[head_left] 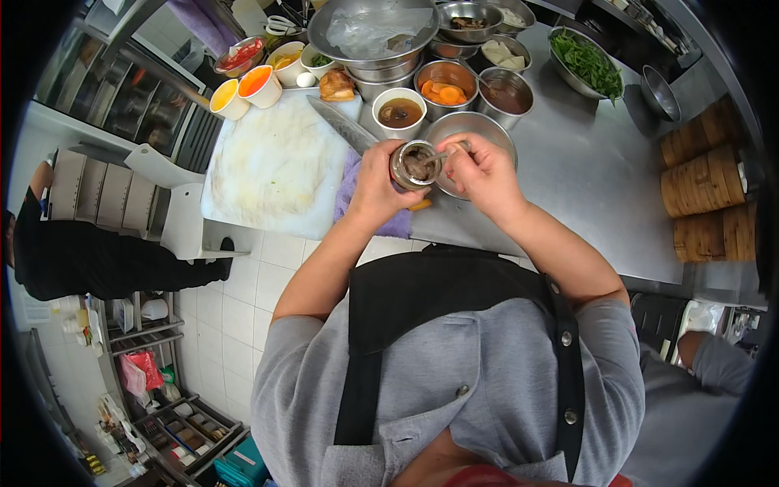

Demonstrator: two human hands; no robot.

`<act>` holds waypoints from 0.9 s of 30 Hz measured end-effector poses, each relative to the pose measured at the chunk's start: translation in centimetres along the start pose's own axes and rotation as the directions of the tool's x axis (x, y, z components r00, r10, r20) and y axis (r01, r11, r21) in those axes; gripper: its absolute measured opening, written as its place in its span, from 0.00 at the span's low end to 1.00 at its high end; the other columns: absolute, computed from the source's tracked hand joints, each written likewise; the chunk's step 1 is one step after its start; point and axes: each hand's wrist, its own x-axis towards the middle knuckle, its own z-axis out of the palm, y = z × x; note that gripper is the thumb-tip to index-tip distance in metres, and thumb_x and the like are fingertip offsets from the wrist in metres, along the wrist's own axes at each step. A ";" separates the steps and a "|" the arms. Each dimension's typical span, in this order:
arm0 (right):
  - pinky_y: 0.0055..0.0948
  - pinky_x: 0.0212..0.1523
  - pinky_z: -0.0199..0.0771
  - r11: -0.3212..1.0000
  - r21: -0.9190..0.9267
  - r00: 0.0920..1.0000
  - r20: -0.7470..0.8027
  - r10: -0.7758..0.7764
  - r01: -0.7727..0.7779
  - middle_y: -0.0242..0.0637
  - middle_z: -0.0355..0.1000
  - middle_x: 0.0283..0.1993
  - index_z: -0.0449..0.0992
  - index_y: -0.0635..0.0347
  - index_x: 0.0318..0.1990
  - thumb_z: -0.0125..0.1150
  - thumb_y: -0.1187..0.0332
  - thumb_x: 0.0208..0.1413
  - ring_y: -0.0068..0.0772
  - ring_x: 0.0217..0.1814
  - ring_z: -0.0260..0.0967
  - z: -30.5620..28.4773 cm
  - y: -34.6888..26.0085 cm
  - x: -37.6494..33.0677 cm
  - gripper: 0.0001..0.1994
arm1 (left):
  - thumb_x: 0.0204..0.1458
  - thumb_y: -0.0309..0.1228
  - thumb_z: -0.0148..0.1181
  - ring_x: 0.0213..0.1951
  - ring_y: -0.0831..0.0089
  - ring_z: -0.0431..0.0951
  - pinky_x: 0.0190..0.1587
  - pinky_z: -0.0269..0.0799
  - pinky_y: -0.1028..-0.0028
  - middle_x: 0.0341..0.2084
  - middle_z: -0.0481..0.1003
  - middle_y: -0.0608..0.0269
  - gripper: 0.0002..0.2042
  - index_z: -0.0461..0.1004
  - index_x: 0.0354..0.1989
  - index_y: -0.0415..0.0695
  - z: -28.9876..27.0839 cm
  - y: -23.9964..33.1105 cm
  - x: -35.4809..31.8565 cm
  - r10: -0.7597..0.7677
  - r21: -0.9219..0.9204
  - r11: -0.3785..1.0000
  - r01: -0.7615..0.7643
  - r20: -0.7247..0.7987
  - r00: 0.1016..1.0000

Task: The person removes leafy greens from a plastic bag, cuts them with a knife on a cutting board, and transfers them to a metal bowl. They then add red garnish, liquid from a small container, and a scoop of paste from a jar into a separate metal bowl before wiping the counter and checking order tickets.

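Note:
My left hand (378,188) is wrapped round a glass jar (398,168) tilted so that its open mouth faces up toward me. Brown, moist contents show inside it. My right hand (482,174) pinches the handle of a metal spoon (441,156), whose far end dips into the jar. Under and beyond my right hand sits a steel bowl (487,128). A white tub of brown broth (400,112) stands just past the jar. Below my left wrist a purple cloth (347,203) lies along the edge of the cutting board (268,166).
A large knife (341,123) lies across the board's right side. Farther back are a bowl of carrot slices (445,88), a pot of dark sauce (505,96) and a bowl of green leaves (586,63). Bamboo steamers (703,181) are stacked at right. A person in black (89,252) stands at left.

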 end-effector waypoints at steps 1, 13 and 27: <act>0.15 0.22 0.59 1.000 0.028 0.999 -0.036 0.012 -0.011 0.28 0.69 0.27 0.74 0.61 0.41 0.49 0.70 0.62 0.12 0.22 0.59 -0.2 -0.1 0.0 0.08 | 0.25 0.30 0.77 0.45 0.60 0.71 0.49 0.68 0.67 0.43 0.68 0.55 0.38 0.63 0.50 0.40 0.0 0.0 0.0 -0.002 0.001 1.000 0.002 -0.002 1.000; 0.19 0.21 0.63 0.983 0.184 0.981 -0.185 0.061 -0.026 0.30 0.67 0.25 0.72 0.63 0.38 0.49 0.69 0.61 0.14 0.17 0.58 -1.6 -1.6 -0.2 0.07 | 0.27 0.32 0.76 0.46 0.60 0.70 0.50 0.67 0.67 0.43 0.68 0.52 0.38 0.61 0.50 0.37 0.7 -0.5 -0.7 -0.016 0.049 0.999 0.016 -0.013 1.000; 0.18 0.23 0.63 0.974 0.014 0.880 -0.431 -0.199 0.226 0.32 0.68 0.27 0.73 0.62 0.40 0.49 0.71 0.61 0.20 0.22 0.65 -7.0 -1.1 -0.9 0.07 | 0.28 0.30 0.76 0.46 0.57 0.71 0.50 0.68 0.66 0.44 0.68 0.48 0.38 0.61 0.50 0.34 2.3 -2.3 -0.5 -0.307 -0.207 0.933 0.296 -0.025 0.951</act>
